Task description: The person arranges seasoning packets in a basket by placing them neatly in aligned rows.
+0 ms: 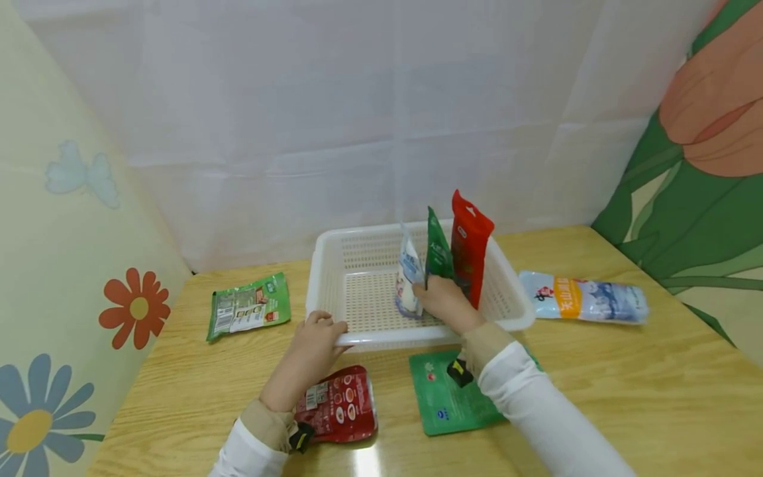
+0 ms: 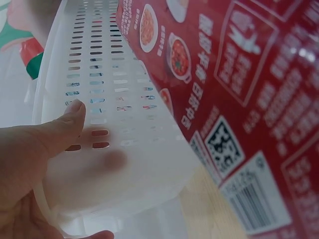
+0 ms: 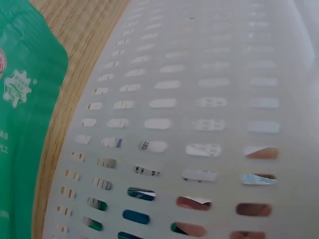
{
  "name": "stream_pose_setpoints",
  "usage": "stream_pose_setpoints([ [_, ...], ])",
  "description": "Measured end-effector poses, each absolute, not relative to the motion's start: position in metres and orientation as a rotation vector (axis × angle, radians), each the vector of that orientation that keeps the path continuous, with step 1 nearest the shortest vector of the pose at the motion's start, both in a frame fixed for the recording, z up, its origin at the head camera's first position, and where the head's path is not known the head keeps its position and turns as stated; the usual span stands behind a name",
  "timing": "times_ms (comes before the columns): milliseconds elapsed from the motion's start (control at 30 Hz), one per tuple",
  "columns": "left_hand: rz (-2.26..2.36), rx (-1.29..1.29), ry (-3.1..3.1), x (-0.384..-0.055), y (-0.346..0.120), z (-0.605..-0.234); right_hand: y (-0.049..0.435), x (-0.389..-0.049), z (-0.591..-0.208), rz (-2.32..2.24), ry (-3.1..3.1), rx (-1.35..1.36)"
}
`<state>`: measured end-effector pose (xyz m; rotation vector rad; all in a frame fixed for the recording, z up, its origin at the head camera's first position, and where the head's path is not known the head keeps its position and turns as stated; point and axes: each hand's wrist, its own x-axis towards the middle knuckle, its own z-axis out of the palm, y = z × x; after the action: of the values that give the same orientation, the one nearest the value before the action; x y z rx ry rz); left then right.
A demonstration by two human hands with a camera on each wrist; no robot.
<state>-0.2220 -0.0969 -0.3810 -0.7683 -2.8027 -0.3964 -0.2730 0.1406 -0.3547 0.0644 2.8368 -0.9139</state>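
Note:
A white plastic basket [image 1: 334, 252] with slotted walls stands on the table. My left hand [image 1: 314, 344] grips its front left rim, thumb on the outside in the left wrist view. My right hand [image 1: 447, 303] reaches inside over the front rim and holds a white-and-blue packet [image 1: 408, 275] near its lower right edge; some fingers are hidden. Beside that hand a green packet [image 1: 439, 248] stands upright, and a taller red packet [image 1: 471, 242] stands to its right. Through the slots in the right wrist view, parts of the hand and packets show.
A dark red pouch [image 1: 342, 404] lies under my left wrist, and a green pouch [image 1: 441, 397] lies under my right. At the left is a green packet with a white label [image 1: 250, 308]. A blue-and-orange packet [image 1: 584, 298] lies right of the basket. White cloth [image 1: 357, 119] hangs behind.

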Motion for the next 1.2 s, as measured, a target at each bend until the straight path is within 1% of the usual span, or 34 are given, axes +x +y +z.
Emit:
stream_pose_setpoints([
  [433,-0.415,-0.776,-2.736,-0.220,-0.101,-0.384,0.142,-0.258,-0.345,-0.780,2.859,0.011],
  [567,-0.409,-0.775,-2.730,-0.219,-0.101,-0.385,0.147,-0.248,-0.337,-0.764,2.913,-0.026],
  [700,-0.406,-0.776,-2.738,-0.219,-0.101,-0.385,0.162,-0.231,-0.327,-0.856,2.995,-0.062],
  [833,-0.396,-0.780,-2.742,-0.219,-0.100,-0.385,0.189,-0.210,-0.319,-0.995,3.170,-0.074],
  [933,-0.384,-0.781,-2.740,-0.219,-0.099,-0.383,0.219,-0.201,-0.317,-0.998,3.332,-0.009],
  [1067,-0.371,-0.785,-2.727,-0.220,-0.098,-0.381,0.270,-0.199,-0.324,-0.880,3.403,0.145],
  [1200,-0.360,-0.777,-2.722,-0.220,-0.097,-0.381,0.321,-0.202,-0.340,-0.710,3.375,0.263],
])
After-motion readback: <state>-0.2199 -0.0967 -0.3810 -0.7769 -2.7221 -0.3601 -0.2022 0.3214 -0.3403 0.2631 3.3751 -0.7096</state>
